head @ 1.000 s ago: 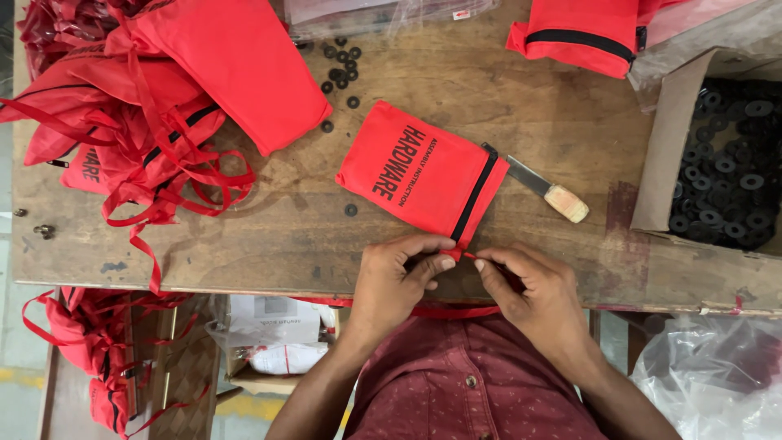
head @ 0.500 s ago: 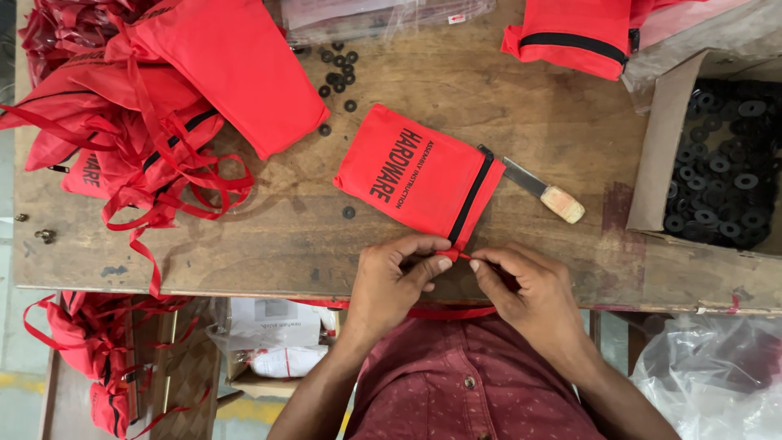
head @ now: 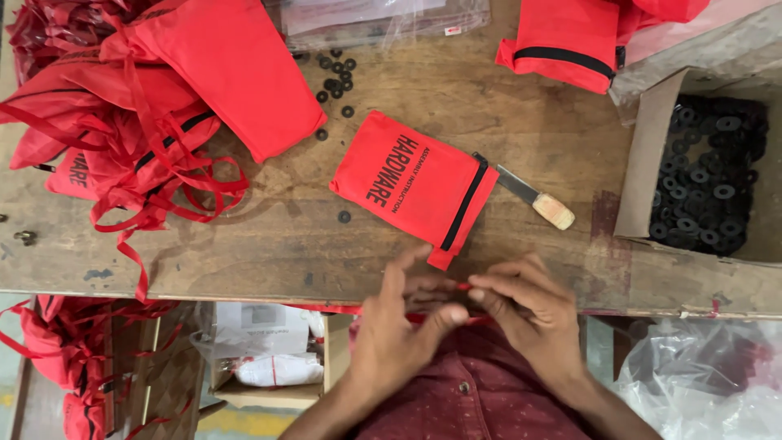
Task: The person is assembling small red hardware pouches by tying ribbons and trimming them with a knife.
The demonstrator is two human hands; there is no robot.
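Note:
A red fabric pouch [head: 411, 186] with black lettering and a black zip lies flat on the wooden workbench [head: 269, 236]. A thin red ribbon [head: 463, 287] runs from its near corner to the bench edge. My left hand [head: 399, 326] and my right hand [head: 529, 314] meet there, fingertips pinching the ribbon between them. A knife with a pale wooden handle [head: 538, 200] lies just right of the pouch, its blade tucked under it.
A heap of red pouches and ribbons [head: 138, 106] fills the left of the bench. Black rubber washers [head: 334, 77] are scattered behind the pouch. A cardboard box of washers [head: 709, 175] stands at right. More red pouches [head: 570, 41] lie at the back.
My hands have shifted slightly toward me along the bench edge, still working the ribbon. The pouch and knife have not moved.

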